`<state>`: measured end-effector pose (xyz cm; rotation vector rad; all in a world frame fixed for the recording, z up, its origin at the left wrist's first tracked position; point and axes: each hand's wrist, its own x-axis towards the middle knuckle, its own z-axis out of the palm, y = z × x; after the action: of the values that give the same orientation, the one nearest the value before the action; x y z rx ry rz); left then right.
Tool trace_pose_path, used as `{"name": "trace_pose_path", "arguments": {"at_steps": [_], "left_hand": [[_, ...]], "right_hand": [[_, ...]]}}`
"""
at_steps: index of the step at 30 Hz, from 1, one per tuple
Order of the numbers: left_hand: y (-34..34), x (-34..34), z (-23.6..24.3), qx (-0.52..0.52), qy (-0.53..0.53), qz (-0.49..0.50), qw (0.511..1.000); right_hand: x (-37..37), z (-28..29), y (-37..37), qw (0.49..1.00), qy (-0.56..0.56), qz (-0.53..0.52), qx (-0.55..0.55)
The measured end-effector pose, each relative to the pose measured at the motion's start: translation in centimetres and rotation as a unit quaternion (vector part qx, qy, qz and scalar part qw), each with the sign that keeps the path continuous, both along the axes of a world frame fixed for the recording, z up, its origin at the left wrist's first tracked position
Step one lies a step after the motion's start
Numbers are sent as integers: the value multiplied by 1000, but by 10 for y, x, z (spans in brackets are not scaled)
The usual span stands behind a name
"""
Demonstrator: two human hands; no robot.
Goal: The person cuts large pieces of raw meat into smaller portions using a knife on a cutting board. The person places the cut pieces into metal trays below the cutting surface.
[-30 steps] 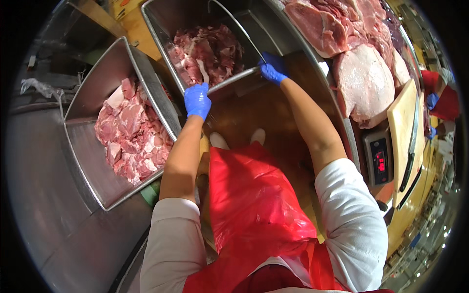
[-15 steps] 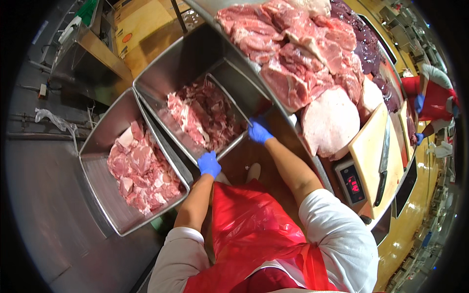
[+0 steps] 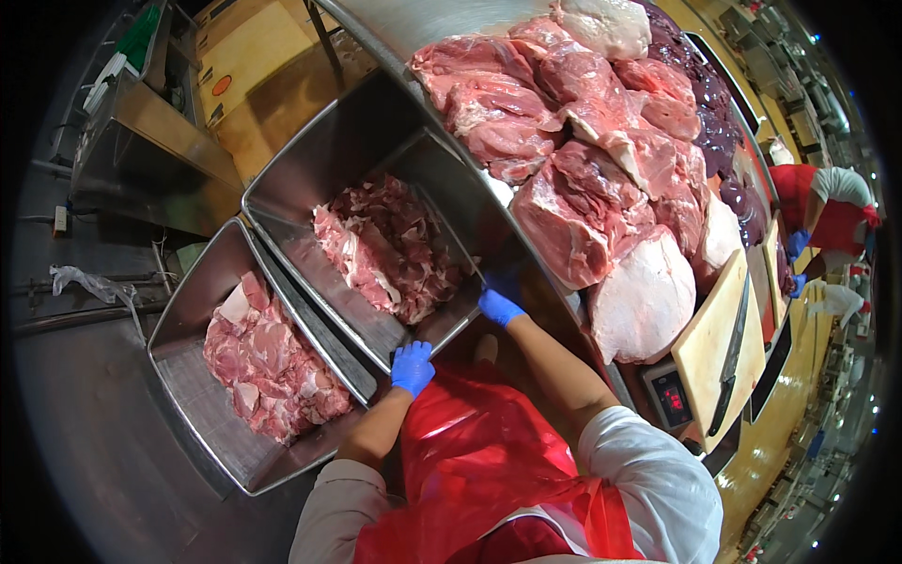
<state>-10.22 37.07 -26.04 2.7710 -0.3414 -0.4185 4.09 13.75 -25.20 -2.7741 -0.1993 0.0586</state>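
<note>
Left bin [image 3: 193, 367]: pink meat [image 3: 268, 362] inside, rim just beside the middle bin [image 3: 343, 150]. Middle bin, holding trimmings [image 3: 381, 249], stands between left bin and tabletop [image 3: 413, 28]. Left hand [image 3: 412, 368], blue-gloved, curled over middle bin's near rim. Right hand [image 3: 500, 307] at its right corner, shadowed; can't tell how closed. Risks: neighbouring rims could snag if the bins shift; right fingers could pinch against tabletop edge; a bump could slide knife [image 3: 735, 348] off board [image 3: 693, 343]. Count: two bins, two own hands, one scale [image 3: 668, 396], one knife; meat overlaps, uncountable.
</note>
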Motion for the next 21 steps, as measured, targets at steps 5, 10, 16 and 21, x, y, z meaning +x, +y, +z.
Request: {"name": "trace_pose_path", "arguments": {"at_steps": [5,10,16,21], "left_hand": [[-20,26,4,-30,13,-19,999],[-46,61,-7,-94,20,-24,995],[-103,105,-20,-222,-44,-1,974],[-129,150,8,-297,167,20,940]], "right_hand": [[22,27,0,997,60,-40,-26],[7,101,36,978,139,-63,143],[20,201,59,969,70,7,237],[10,286,39,943,142,-27,300]]}}
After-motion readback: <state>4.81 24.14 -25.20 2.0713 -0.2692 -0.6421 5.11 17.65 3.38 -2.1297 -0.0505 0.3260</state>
